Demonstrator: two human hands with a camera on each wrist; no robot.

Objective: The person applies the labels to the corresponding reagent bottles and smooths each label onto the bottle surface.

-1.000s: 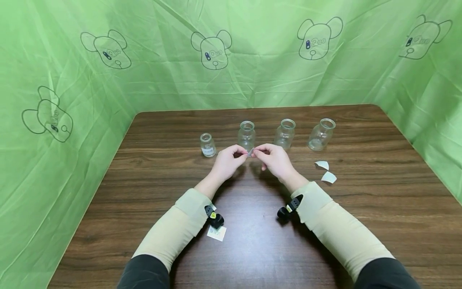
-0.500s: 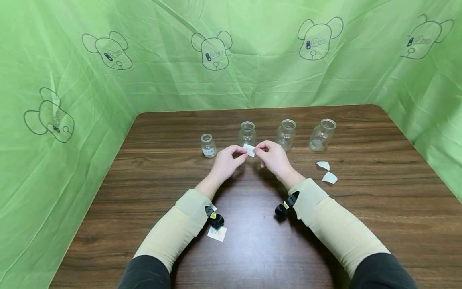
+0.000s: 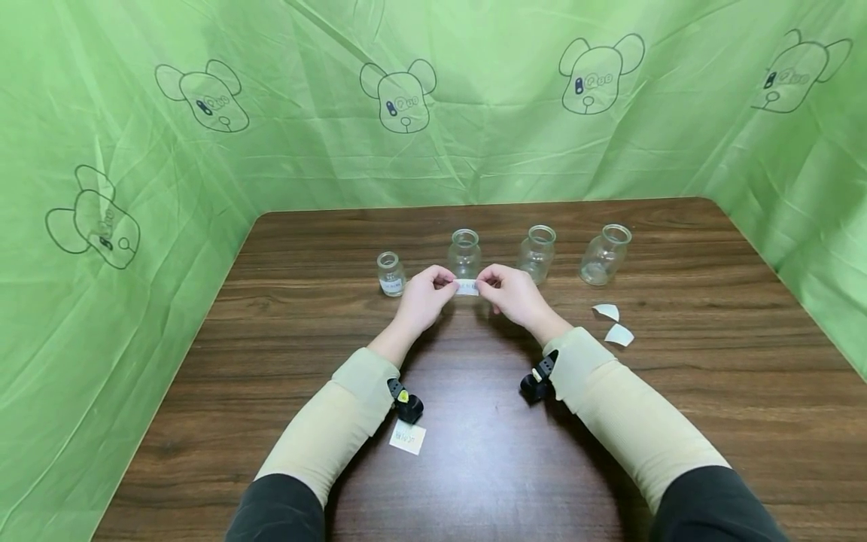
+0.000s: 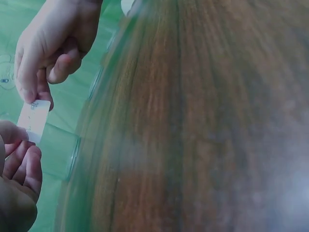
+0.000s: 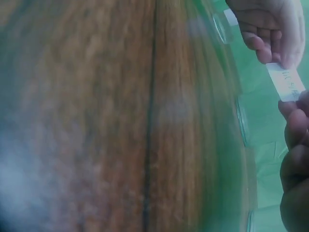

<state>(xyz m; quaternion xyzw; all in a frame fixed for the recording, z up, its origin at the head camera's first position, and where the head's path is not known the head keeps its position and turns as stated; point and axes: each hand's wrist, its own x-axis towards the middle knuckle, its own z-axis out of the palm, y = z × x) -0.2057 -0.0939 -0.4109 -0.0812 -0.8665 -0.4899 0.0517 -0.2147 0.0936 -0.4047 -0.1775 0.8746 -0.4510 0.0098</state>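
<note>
A small white label [image 3: 466, 287] with printed writing is stretched between both hands in the head view. My left hand [image 3: 424, 299] pinches its left end between thumb and fingers, and my right hand [image 3: 518, 299] pinches the right end. Just behind the label stands a clear glass jar [image 3: 464, 252], its lower part hidden by the label and fingers; whether they touch I cannot tell. In the left wrist view the label [image 4: 34, 121] spans the gap between the two sets of fingertips. The right wrist view shows dark writing on the label [image 5: 286, 82].
A smaller jar [image 3: 390, 274] with a white label stands left of the hands. Two more clear jars, a middle one [image 3: 537, 254] and a right one [image 3: 605, 255], stand rightward. Curved white paper scraps [image 3: 619, 335] lie at right. A printed paper piece [image 3: 408, 436] lies by the left forearm.
The label, edge-on a second ago, has turned to show its printed face and is now level. Both hands have shifted slightly, still pinching its ends in front of the jar.
</note>
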